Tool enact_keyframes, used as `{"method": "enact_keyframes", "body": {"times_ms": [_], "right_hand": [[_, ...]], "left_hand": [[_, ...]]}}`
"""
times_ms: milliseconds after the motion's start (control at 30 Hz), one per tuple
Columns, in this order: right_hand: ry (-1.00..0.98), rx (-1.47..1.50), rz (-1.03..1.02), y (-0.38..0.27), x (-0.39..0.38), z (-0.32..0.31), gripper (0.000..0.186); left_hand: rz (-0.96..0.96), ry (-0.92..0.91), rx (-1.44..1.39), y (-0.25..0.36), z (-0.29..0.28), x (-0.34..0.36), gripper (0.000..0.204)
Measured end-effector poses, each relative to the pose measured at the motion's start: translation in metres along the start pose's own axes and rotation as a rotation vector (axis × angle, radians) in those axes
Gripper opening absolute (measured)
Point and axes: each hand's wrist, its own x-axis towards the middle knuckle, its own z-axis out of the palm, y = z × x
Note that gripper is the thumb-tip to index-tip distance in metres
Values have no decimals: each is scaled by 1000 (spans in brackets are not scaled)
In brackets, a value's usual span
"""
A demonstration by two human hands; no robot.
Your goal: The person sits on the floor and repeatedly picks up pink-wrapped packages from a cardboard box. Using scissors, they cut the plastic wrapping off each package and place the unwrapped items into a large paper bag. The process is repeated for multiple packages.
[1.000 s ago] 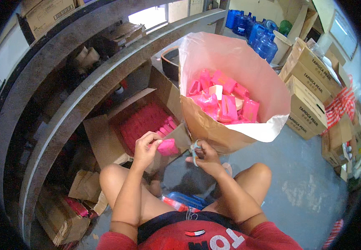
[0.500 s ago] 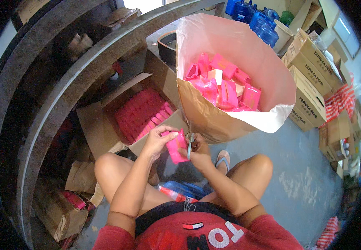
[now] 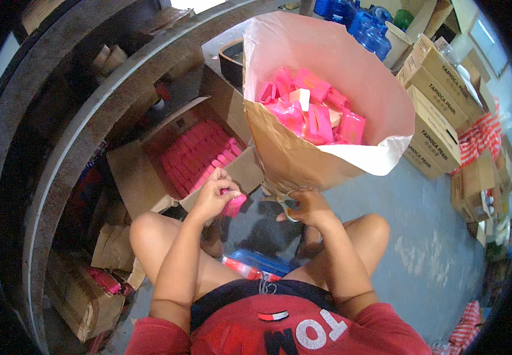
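Between left fingers (image 3: 222, 184) — closed in pinch — pink packet (image 3: 235, 205), jutting toward scissors (image 3: 285, 208), gap between. Right fingers (image 3: 302, 197) curled closed around scissors' handles.

Holding a small bright pink packet (image 3: 235, 204) between the fingers of the left hand (image 3: 211, 199). Gripping scissors with pale handles (image 3: 286, 207) in the right hand (image 3: 313, 208), near the packet but apart from it. Showing just beyond the left hand an open brown cardboard box (image 3: 245, 173) with rows of pink packets (image 3: 200, 155) inside. To the right, showing a large brown paper sack (image 3: 285, 148) with whitish lining (image 3: 374, 157), partly filled with loose pink packets (image 3: 321, 121). At the far right, showing stacked brown cartons (image 3: 436, 127) on the blue-grey floor (image 3: 386, 207).
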Motion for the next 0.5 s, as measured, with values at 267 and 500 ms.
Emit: {"method": "enact_keyframes", "body": {"times_ms": [267,500], "right_hand": [[-67,-244,-33,-7,-5,20,68],[-61,-291,-23,-17,-8,18,70]], "left_hand": [[117,-9,116,-4,32,-4,12],[89,-7,23,-7,42,-6,11]]}}
